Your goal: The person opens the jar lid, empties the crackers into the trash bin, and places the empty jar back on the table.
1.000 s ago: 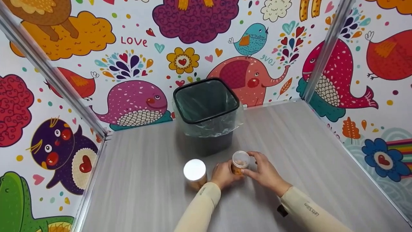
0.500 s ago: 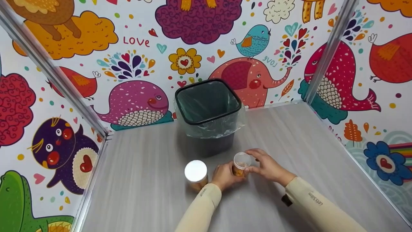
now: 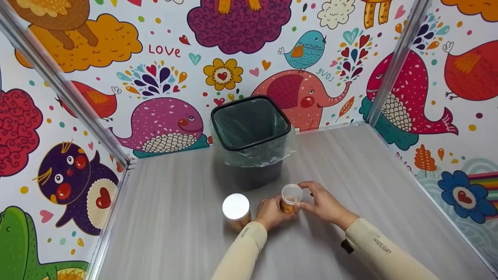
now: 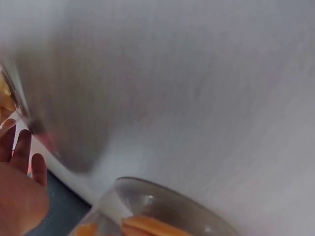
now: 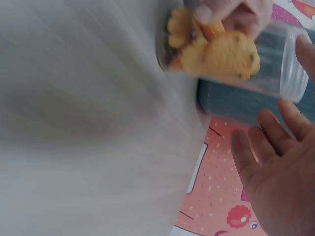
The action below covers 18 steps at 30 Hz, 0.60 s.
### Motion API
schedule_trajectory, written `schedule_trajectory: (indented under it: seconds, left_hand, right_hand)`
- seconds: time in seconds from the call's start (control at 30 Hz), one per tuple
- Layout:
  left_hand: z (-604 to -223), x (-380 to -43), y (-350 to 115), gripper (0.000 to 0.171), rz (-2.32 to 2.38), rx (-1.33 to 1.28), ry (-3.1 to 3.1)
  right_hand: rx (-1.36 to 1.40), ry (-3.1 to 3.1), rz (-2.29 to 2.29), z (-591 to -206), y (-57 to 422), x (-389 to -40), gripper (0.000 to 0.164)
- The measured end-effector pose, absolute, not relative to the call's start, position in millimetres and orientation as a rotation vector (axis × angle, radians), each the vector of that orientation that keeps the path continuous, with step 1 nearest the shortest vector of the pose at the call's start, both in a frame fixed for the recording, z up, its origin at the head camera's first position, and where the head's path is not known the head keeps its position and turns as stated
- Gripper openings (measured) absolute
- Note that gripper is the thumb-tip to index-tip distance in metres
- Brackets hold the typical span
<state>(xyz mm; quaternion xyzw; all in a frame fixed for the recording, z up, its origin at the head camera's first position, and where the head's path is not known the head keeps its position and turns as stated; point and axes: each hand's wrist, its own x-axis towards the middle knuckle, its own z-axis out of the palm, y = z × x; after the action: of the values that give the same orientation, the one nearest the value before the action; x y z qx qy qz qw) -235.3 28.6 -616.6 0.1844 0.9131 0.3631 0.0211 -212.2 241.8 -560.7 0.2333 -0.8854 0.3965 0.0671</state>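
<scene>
My left hand [image 3: 271, 212] grips a small clear jar [image 3: 291, 199] around its lower body, holding it in front of the bin. Orange-yellow snack pieces [image 5: 229, 56] fill the bottom part, while the upper part shows clear wall. At the translucent rim [image 5: 294, 64], my right hand [image 3: 325, 203] has its thumb on the near side and a finger on the far side; its other fingers [image 5: 239, 147] are spread beside the jar in the right wrist view. Left of my left hand stands a second jar with a white lid [image 3: 236, 206], and orange pieces [image 4: 152, 225] show inside it.
A dark bin [image 3: 255, 175] lined with a clear plastic bag [image 3: 258, 155] stands behind the jars, against the cartoon-printed back wall [image 3: 223, 35]. Printed side walls meet the grey table [image 3: 171, 217] on both sides.
The right wrist and forearm have swung a little to the right, with thumb and finger staying at the rim. The left hand keeps its grip, and the white-lidded jar has not moved.
</scene>
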Motion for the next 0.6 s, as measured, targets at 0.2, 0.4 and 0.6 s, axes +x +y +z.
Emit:
schedule_trajectory:
  seconds: [0.2,0.4,0.6]
  left_hand:
    - [-620,-237,30,0.053,1.097,0.603,2.870]
    - [-616,-236,30,0.053,1.076,0.609,2.862]
    - [-614,-235,28,0.055,1.074,0.589,2.844]
  right_hand:
    - [0.508,-2.654,1.166,-570,228,-200,0.065]
    - [0.449,-2.611,1.109,-573,223,-201,0.061]
    - [0.691,-2.652,1.158,-564,237,-214,0.063]
